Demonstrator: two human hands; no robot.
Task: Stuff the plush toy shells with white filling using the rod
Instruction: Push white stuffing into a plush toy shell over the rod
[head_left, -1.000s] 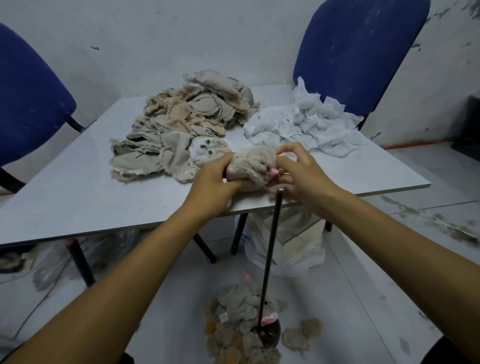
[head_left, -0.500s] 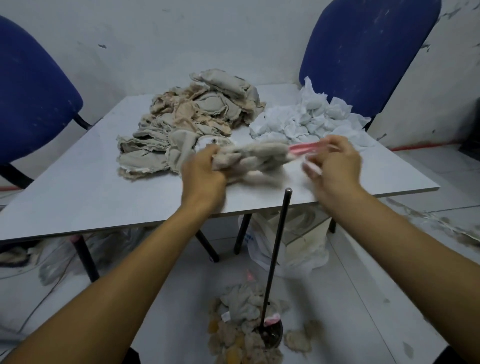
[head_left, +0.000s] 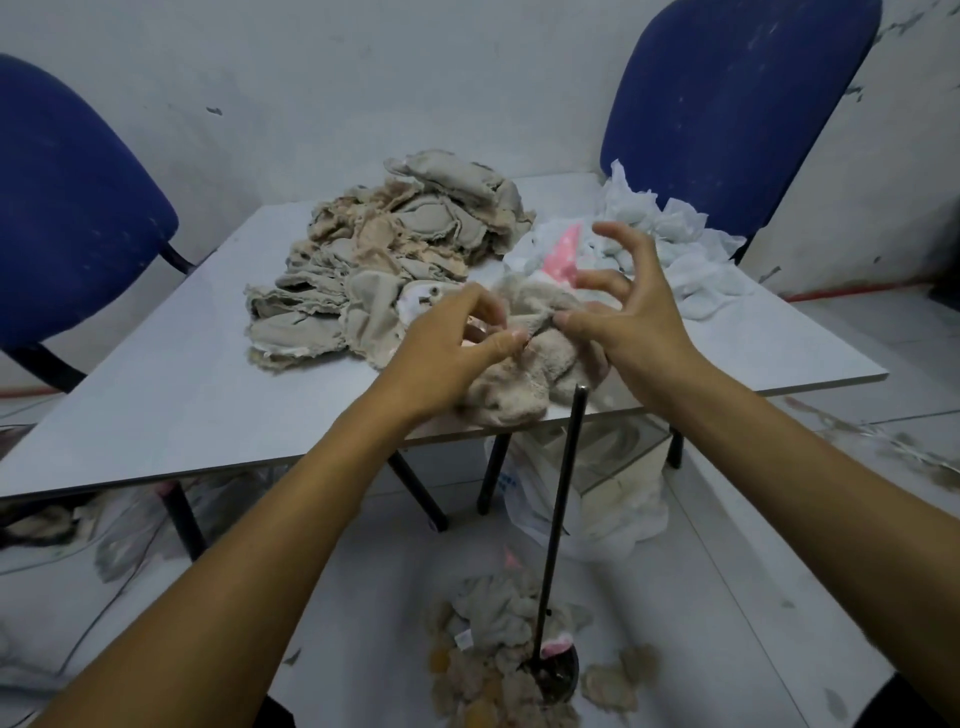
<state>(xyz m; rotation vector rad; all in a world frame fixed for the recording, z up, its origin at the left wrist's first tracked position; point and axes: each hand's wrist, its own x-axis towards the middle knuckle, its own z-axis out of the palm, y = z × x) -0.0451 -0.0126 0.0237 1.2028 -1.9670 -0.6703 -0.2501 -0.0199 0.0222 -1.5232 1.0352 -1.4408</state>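
At the centre of the frame, two bare hands work a beige plush toy shell (head_left: 524, 379) at the near edge of a white table (head_left: 171, 395). The left hand (head_left: 447, 353) pinches a fold of the fabric between thumb and fingertips; the right hand (head_left: 623, 317) nips the same fold with its thumb and one finger, its other fingers spread wide and curled in the air above it. A pink dotted part (head_left: 563, 254) of the toy pokes up behind the right hand.

The shell looks limp, light and fuzzy (it sags over the table edge), so it will likely collapse unless held at the rim of its opening, where both hands seem to be feeling.

The white filling (head_left: 670, 244) lies in a crumpled heap at the upper right of the table, just beyond the right hand. A stack of unstuffed shells (head_left: 395, 260) sits upper centre. The dark rod (head_left: 561, 499), held by neither hand, stands in the lower centre of the frame, its foot among plush pieces on the floor (head_left: 493, 654).
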